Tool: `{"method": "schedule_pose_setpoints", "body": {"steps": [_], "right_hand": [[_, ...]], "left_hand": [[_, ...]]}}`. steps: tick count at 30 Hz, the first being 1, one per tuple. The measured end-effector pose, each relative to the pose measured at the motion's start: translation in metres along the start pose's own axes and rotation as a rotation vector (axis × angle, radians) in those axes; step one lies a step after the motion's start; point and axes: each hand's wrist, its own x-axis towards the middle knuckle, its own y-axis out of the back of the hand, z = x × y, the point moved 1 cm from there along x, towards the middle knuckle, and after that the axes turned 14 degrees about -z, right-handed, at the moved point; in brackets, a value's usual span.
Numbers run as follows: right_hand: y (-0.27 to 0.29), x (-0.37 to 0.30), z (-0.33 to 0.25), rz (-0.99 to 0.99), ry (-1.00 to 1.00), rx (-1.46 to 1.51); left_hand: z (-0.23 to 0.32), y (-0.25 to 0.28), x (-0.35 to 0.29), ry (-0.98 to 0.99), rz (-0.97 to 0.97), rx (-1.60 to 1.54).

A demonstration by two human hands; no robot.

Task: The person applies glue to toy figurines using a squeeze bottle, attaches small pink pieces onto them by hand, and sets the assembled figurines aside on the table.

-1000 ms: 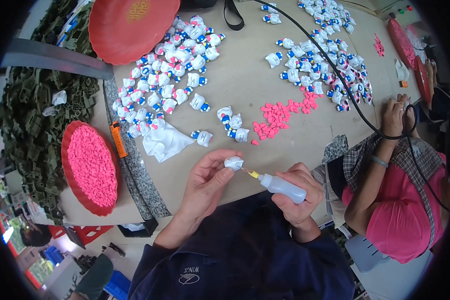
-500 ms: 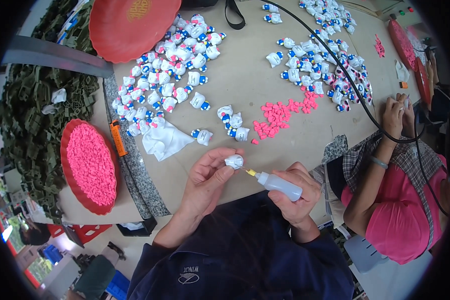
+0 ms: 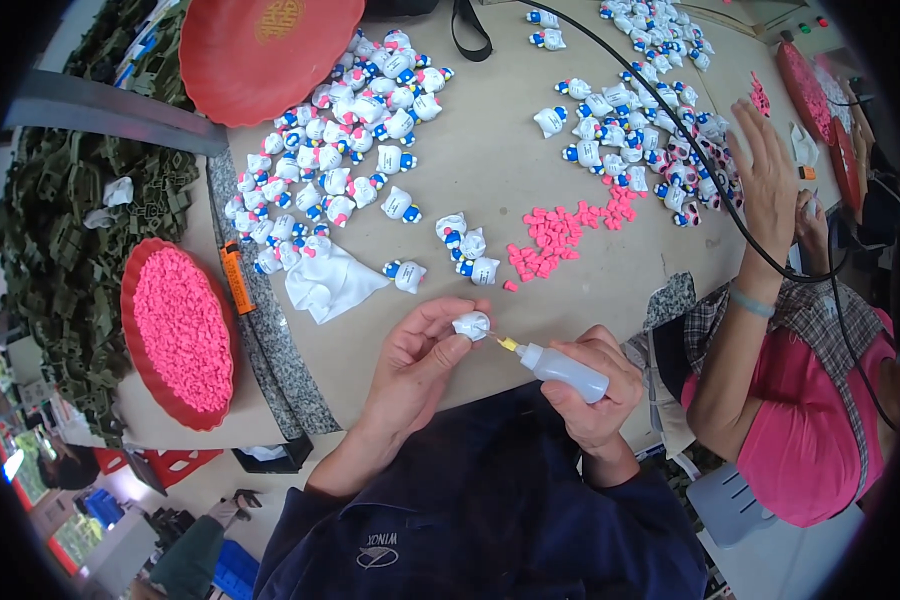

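Observation:
Between the thumb and fingers of my left hand (image 3: 420, 355) is a small white figurine (image 3: 470, 325), partly hidden by the fingertips. My right hand (image 3: 602, 385) is wrapped round a translucent squeeze bottle (image 3: 568, 372), tilted so its thin tip beyond the yellow collar (image 3: 508, 344) points at the figurine. The tip is at or very near the figurine's side; touching or apart I cannot tell. Just beyond my hands stand several white-and-blue figurines (image 3: 472, 242), and right of them lie loose small pink pieces (image 3: 555, 235).
A large pile of figurines (image 3: 355, 110) lies at the left beside a white cloth (image 3: 330, 282) and a red tray (image 3: 270, 60). A red dish (image 3: 215, 400) holds pink pieces. More figurines (image 3: 620, 120) lie at the right, under a black cable (image 3: 675, 115). A co-worker's hand (image 3: 770, 190) is raised beyond it.
My hands stay nearly in place, with the bottle shifted very slightly right and down. At the right, the co-worker's hand has lifted and stretched out away from their other hand.

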Motion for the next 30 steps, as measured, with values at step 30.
{"method": "schedule_pose_setpoints", "body": {"steps": [30], "right_hand": [[-0.006, -0.008, 0.011, 0.165, -0.253, 0.382]], "left_hand": [[-0.002, 0.005, -0.004, -0.053, -0.03, 0.073]]}}
